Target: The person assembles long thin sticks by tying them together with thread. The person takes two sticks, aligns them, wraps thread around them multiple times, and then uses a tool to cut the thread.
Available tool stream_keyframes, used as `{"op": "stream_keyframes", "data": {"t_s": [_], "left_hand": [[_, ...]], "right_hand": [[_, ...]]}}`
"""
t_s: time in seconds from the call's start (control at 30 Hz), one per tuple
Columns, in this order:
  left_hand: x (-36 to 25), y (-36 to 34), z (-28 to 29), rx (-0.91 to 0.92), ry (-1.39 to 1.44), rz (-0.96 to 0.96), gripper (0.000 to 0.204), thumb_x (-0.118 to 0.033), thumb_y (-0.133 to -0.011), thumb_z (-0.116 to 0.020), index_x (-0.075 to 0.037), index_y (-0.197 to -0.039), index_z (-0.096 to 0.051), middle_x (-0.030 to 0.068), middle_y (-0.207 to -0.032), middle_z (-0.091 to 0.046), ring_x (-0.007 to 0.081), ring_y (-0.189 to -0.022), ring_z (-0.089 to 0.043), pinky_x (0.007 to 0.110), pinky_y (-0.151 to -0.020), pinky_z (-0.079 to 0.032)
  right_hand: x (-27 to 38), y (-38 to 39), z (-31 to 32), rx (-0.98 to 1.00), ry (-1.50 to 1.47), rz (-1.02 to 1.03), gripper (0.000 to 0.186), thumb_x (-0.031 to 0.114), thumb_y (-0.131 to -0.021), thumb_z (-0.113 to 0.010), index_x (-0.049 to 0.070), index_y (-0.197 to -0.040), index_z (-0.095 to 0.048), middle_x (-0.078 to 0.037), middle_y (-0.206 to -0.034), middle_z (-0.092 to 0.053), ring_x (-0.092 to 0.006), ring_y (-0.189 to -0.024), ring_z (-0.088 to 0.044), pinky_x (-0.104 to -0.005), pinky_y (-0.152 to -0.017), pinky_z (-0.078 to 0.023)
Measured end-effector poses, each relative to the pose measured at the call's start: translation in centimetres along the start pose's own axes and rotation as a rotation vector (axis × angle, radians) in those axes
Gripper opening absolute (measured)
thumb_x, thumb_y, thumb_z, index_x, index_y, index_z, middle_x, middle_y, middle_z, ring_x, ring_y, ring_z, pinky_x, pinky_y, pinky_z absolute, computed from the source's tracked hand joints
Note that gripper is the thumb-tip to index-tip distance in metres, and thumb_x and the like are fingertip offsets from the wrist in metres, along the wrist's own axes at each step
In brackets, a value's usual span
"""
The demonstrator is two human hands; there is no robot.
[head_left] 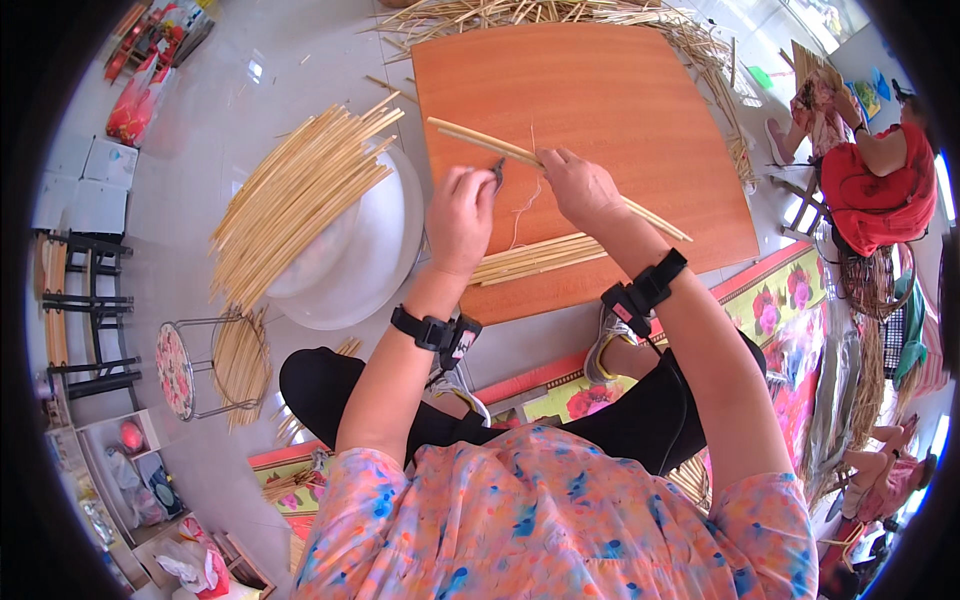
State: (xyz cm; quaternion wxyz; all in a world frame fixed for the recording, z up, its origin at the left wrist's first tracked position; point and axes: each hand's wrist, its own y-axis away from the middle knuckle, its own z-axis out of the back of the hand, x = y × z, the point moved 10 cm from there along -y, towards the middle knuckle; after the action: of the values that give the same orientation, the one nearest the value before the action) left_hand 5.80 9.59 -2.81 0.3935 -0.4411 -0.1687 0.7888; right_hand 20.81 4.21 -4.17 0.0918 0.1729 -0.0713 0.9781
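Over an orange-brown wooden board or tabletop (pixel 570 85), my right hand (pixel 580 187) is closed around a few long straw-coloured stalks (pixel 475 134), which slant down to the right beneath my wrist. A thin pale thread (pixel 528 203) hangs by those stalks and trails onto the board. My left hand (pixel 460 222) is closed just left of them, a small dark tool (pixel 498 172) at its fingertips; its exact kind is too small to make out. Several more stalks (pixel 540 258) lie flat along the board's near side, partly covered by my right forearm.
Left of the board, a stalk pile (pixel 300 200) rests across a white round surface (pixel 390 240). A round stool (pixel 175 370) stands nearer. Loose stalks (pixel 560 12) litter the far floor. Another person in red (pixel 880 185) sits at the right; flowered mats (pixel 770 300) lie at the near right.
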Motion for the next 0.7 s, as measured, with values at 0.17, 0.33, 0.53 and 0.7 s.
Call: {"op": "stream_keyframes", "data": {"t_s": [0.17, 0.33, 0.53, 0.7], "left_hand": [[-4.5, -5.3, -1.3, 0.092, -0.291, -0.200, 0.010, -0.016, -0.080, -0.072, -0.012, -0.085, -0.065, 0.0022, -0.084, -0.058, 0.0245, -0.086, -0.057, 0.039, -0.071, -0.044], [-1.7, -6.2, -3.8, 0.258, -0.456, -0.015, 0.012, -0.024, -0.080, -0.072, -0.015, -0.081, -0.065, -0.0007, -0.087, -0.058, 0.0231, -0.092, -0.055, 0.042, -0.076, -0.042], [0.2, -6.1, -6.6, 0.402, -0.396, 0.036, 0.014, -0.025, -0.084, -0.066, -0.011, -0.082, -0.067, 0.0045, -0.094, -0.062, 0.0260, -0.100, -0.054, 0.049, -0.082, -0.041], [1.8, -5.6, -9.0, 0.452, -0.498, 0.100, 0.014, -0.022, -0.087, -0.061, -0.011, -0.081, -0.068, 0.0063, -0.098, -0.062, 0.0278, -0.102, -0.054, 0.050, -0.083, -0.041]], "right_hand": [[1.3, -0.7, -2.0, 0.054, 0.003, 0.028, 0.017, 0.007, -0.091, -0.053, 0.006, -0.108, -0.052, -0.014, -0.099, -0.062, -0.0340, -0.093, -0.064, -0.0432, -0.078, -0.053], [0.9, -1.0, -2.4, 0.032, 0.013, 0.005, 0.016, 0.006, -0.090, -0.053, 0.005, -0.106, -0.053, -0.014, -0.100, -0.062, -0.0325, -0.094, -0.065, -0.0420, -0.078, -0.054], [0.5, -1.3, -3.2, 0.041, 0.017, 0.033, 0.016, 0.005, -0.089, -0.054, 0.003, -0.104, -0.054, -0.015, -0.099, -0.062, -0.0316, -0.093, -0.065, -0.0407, -0.078, -0.054], [0.1, -1.6, -5.0, 0.065, -0.006, 0.000, 0.015, 0.005, -0.088, -0.053, 0.003, -0.104, -0.054, -0.015, -0.100, -0.062, -0.0325, -0.093, -0.065, -0.0413, -0.077, -0.055]]}}
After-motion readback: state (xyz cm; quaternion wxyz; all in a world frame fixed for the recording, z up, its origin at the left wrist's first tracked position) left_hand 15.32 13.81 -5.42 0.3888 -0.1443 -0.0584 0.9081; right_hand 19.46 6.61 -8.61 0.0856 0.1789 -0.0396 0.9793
